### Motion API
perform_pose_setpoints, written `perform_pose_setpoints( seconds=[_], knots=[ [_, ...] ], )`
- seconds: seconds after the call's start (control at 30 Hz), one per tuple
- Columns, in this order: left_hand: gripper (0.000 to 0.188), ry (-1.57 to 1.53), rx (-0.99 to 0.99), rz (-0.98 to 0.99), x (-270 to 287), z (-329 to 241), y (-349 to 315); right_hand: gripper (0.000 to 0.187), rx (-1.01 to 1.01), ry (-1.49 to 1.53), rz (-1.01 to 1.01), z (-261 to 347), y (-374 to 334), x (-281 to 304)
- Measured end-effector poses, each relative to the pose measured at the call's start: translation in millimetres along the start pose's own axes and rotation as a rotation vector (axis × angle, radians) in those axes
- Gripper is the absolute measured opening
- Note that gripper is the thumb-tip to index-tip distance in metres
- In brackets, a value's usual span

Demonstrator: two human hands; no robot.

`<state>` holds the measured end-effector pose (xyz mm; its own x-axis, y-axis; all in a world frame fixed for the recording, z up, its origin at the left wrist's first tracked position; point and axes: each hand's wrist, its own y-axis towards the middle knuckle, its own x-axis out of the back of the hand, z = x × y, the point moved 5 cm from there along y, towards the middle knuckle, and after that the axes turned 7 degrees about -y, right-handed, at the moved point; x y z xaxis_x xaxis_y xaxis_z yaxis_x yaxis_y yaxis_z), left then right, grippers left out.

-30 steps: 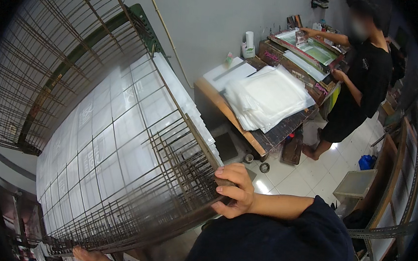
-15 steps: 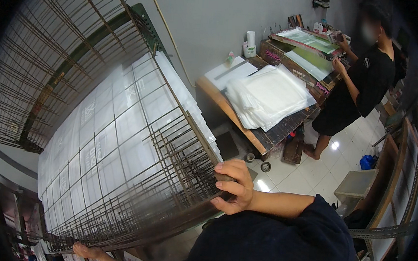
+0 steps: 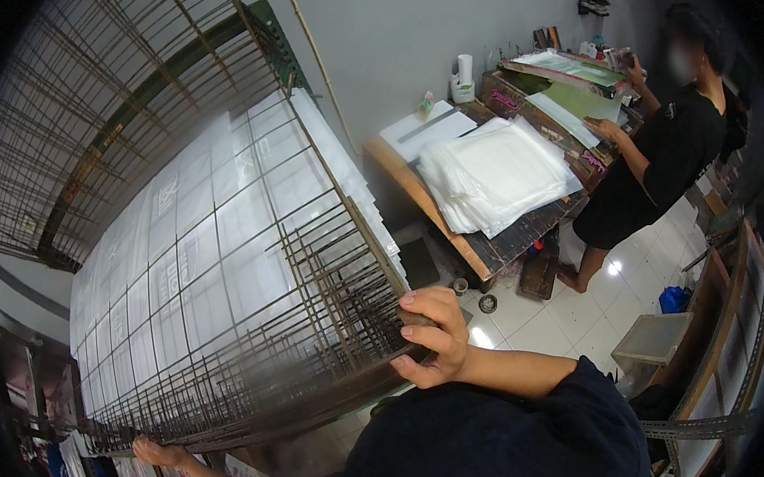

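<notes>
Head view: wire rack (image 3: 373, 238) left of worktable (image 3: 521, 242), white sheets (image 3: 228, 281) showing through wires; right hand (image 3: 439, 342) gripping rack corner toward worktable; left hand (image 3: 163, 454) touching rack edge farther from worktable, closure unclear.

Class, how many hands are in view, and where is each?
4: the wearer's left hand and right hand on the wire rack; the co-worker's upper hand beside the green screen, and lower hand by the pale sheet. Others may be hidden.
</notes>
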<state>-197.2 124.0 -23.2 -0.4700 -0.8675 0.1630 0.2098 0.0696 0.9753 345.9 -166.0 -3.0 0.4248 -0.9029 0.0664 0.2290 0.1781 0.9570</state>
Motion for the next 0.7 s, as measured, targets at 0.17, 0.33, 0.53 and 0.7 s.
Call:
perform_pose_setpoints(
  seconds=[0.17,0.33,0.53,0.7],
  knots=[
    [0.039,-0.069,0.052,0.026,-4,-13,8,0.041,-0.001,-0.008,0.0,-1,-2,0],
    [0.04,-0.088,0.105,0.05,1,-19,14,0.042,-0.005,-0.007,0.004,-1,-2,0],
    [0.042,-0.086,0.118,0.041,1,-18,11,0.045,0.0,0.006,0.007,-2,-3,0],
    [0.042,-0.118,0.124,0.029,-1,-18,15,0.051,-0.076,0.273,-0.04,-11,-4,3]
  ],
)
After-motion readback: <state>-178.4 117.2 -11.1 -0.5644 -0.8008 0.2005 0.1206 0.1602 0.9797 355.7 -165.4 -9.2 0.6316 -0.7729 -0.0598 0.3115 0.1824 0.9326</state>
